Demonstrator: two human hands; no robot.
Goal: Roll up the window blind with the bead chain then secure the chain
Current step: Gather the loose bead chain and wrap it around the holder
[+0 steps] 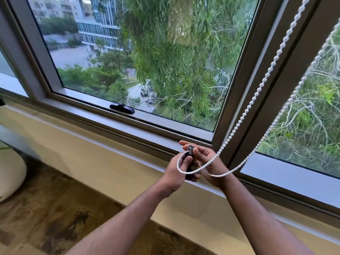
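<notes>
A white bead chain point(261, 85) hangs in two strands from the upper right and loops down in front of both hands. My left hand point(174, 175) grips a small dark holder point(189, 162) upright by its lower part, thumb on its front. My right hand point(204, 159) pinches the holder's grey top point(190, 148) with curled fingers, and the chain's loop drapes over that wrist and around the holder. The blind itself is out of view; the glass is uncovered.
A grey window frame point(184, 137) runs behind the hands, with a black window handle point(122, 108) on its lower rail. A pale sill ledge point(110, 144) sits below. A white rounded object point(9, 173) stands at the left on the wooden floor point(55, 208).
</notes>
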